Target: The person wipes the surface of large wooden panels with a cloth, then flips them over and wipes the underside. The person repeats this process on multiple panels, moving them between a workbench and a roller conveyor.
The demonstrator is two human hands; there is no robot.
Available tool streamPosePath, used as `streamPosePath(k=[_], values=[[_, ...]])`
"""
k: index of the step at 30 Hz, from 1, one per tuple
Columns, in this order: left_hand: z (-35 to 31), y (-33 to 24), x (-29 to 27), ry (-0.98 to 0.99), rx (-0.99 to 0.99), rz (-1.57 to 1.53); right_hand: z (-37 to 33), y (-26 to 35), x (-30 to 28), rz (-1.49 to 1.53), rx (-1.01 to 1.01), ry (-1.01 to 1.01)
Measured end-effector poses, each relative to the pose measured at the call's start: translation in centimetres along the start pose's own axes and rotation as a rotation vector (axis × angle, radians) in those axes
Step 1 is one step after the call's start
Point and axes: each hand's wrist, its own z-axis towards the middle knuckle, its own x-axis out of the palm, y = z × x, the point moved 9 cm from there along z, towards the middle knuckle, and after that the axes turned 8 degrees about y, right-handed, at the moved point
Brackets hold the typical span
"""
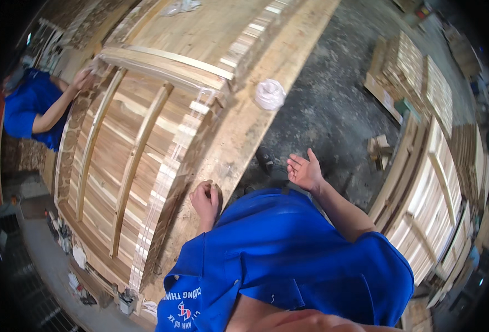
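My left hand (204, 200) is over the plank edge of a long wooden workbench (228, 149), close to my body. Its fingers are curled in with the thumb against them, and whatever they may hold is hidden. Out over the dark floor, my right hand (305, 172) is open, palm turned up and fingers apart, holding nothing. Left of my left hand lies a large wooden panel (125, 133) with striped boards and raised edges. Two long battens (139, 160) run across it. Farther up the bench sits a round, whitish bundle (270, 94).
Across the panel, a co-worker in blue (39, 110) reaches a hand (82, 79) to its far corner. Another wooden panel (194, 33) lies beyond. Stacked boards (421, 205) and piled wood blocks (416, 72) stand at the right. Wood offcuts (379, 150) rest on the floor.
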Motion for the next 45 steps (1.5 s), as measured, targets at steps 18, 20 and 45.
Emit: streamPosePath(k=[18,20,45], values=[[-3.7,-3.3,2.2,0.085,0.337,-0.168,-21.6,-17.2,-20.5,0.032,-0.598,-0.148],[-5.5,-5.2,2.6,0.073,0.359,0.004,-27.0,-19.1,-24.5,0.052,-0.681,-0.2],[-95.3,-55.8,42.6,1.688,1.748,-0.023,-80.2,-57.0,-82.8,-0.201,-0.542,-1.654]])
